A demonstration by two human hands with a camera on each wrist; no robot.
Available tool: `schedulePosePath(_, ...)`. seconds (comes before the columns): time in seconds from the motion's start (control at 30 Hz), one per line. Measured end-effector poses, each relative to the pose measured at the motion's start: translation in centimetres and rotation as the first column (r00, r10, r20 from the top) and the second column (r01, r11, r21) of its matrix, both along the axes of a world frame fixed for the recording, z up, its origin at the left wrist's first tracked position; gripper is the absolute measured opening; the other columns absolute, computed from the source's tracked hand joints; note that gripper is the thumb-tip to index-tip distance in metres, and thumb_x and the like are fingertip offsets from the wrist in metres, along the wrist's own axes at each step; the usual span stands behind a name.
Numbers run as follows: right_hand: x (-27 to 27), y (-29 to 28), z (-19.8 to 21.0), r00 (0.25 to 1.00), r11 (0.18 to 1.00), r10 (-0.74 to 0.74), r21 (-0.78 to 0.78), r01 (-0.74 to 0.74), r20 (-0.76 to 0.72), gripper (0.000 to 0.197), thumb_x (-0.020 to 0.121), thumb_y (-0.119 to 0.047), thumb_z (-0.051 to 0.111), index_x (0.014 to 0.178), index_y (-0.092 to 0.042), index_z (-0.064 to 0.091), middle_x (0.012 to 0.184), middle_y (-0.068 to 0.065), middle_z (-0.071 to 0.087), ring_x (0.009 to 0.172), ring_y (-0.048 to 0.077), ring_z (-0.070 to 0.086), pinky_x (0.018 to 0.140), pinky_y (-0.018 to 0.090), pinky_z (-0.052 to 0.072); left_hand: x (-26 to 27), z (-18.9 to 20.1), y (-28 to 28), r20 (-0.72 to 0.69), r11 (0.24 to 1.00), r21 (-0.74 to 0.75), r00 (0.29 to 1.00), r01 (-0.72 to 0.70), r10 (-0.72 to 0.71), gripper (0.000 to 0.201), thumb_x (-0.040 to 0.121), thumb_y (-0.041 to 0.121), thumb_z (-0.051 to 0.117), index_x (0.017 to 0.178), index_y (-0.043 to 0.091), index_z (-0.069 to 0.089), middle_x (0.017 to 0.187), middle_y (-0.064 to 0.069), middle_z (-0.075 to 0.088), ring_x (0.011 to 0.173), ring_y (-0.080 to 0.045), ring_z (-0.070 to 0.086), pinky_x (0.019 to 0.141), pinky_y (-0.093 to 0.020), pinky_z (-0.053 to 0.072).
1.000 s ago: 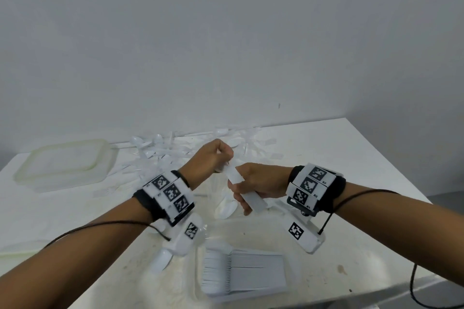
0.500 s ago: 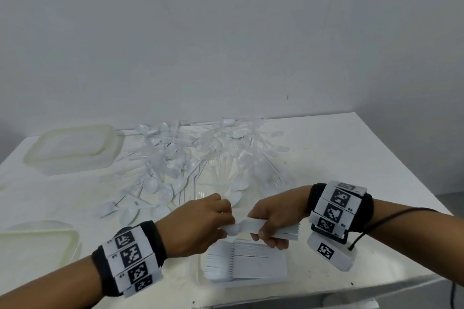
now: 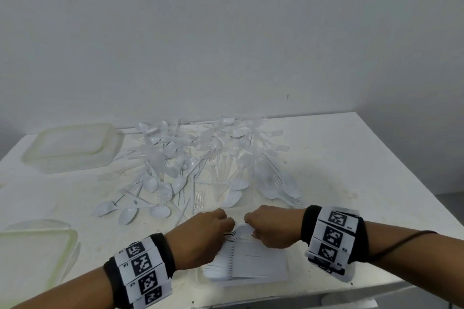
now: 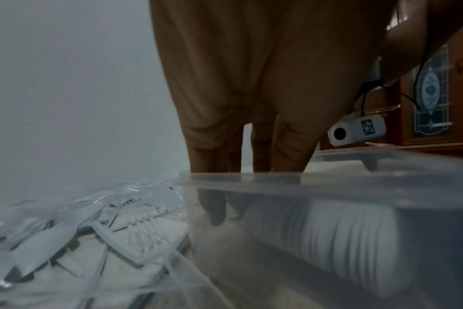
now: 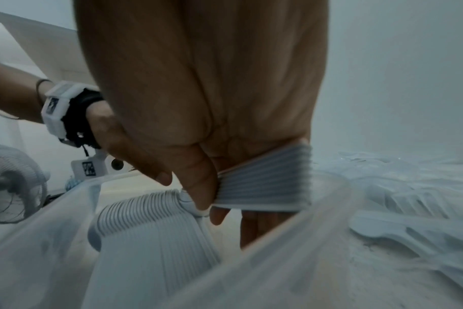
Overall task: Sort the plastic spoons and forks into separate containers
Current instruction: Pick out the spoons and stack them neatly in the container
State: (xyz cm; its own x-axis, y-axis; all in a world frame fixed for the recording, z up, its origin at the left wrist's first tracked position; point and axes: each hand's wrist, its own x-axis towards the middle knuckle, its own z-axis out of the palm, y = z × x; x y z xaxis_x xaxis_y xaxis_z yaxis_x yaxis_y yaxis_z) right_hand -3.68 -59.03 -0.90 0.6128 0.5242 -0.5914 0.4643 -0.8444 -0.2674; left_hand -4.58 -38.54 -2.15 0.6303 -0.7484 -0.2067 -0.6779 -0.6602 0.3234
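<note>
At the near edge of the white table (image 3: 351, 183), both hands are down in a clear container (image 5: 325, 225) that holds a nested row of white spoons (image 3: 251, 261). The right hand (image 3: 273, 229) grips a small stack of nested spoons (image 5: 265, 181), thumb and fingers curled round its handles, and sets it at the far end of the row, the bowls touching those already inside. The left hand (image 3: 200, 236) reaches over the container's left rim with curled fingers meeting the bowl end of the stack; whether it truly pinches the spoons I cannot tell, since the wrist view shows only straight-looking fingers (image 4: 212, 209) dipping behind the clear wall.

A second ago both hands were raised above the container, working the stack between them in front of the loose pile; half a second ago they had dropped to just over the container with the stack held level. Now the stack is inside, against the row.

Beyond the container lies the loose pile of spoons and forks (image 3: 200, 165), spread across the table's middle. Far left of the container, near the wall, sits an upturned clear tub (image 3: 72, 148). Left of the container, at the near edge, lies a green-rimmed lid (image 3: 37, 258).
</note>
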Motion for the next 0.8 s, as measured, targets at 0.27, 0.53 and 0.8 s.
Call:
schedulePosePath(0.27, -0.8, 0.3, -1.2, 0.993, 0.998, -0.002, 0.056, -0.004, 0.116, 0.006, 0.097, -0.009, 0.043, 0.090, -0.008, 0.043, 0.081, 0.009, 0.044, 0.071, 0.024, 0.044, 0.051, 0.025, 0.028, 0.4, -0.5, 0.1, -0.093, 0.999, 0.035, 0.995, -0.032, 0.036, 0.020, 0.095, 0.020, 0.047, 0.114, 0.017, 0.045, 0.107, -0.004, 0.055, 0.090, -0.020, 0.051, 0.078, -0.030, 0.042)
schedulePosePath(0.53, -1.9, 0.2, -1.3, 0.958, 0.997, 0.031, 0.059, -0.049, 0.284, 0.010, 0.096, -0.007, 0.041, 0.105, -0.005, 0.046, 0.087, 0.015, 0.049, 0.069, 0.024, 0.041, 0.052, 0.030, 0.027, 0.9, -1.1, -0.1, -0.040, 0.998, 0.066, 0.999, 0.011, -0.008, 0.024, 0.097, 0.023, 0.041, 0.112, 0.012, 0.055, 0.105, -0.007, 0.057, 0.092, -0.023, 0.055, 0.079, -0.031, 0.043)
schedulePosePath(0.8, -3.0, -0.3, -1.8, 0.891, 0.999, 0.028, 0.009, -0.036, 0.453, 0.019, 0.080, 0.008, 0.051, 0.092, -0.007, 0.053, 0.079, 0.013, 0.056, 0.055, 0.019, 0.030, 0.045, 0.026, 0.011, 1.2, -1.5, 0.1, -0.048, 1.000, 0.020, 0.999, 0.021, -0.021, 0.025, 0.099, 0.021, 0.036, 0.101, 0.007, 0.057, 0.098, -0.010, 0.057, 0.084, -0.023, 0.054, 0.076, -0.033, 0.044)
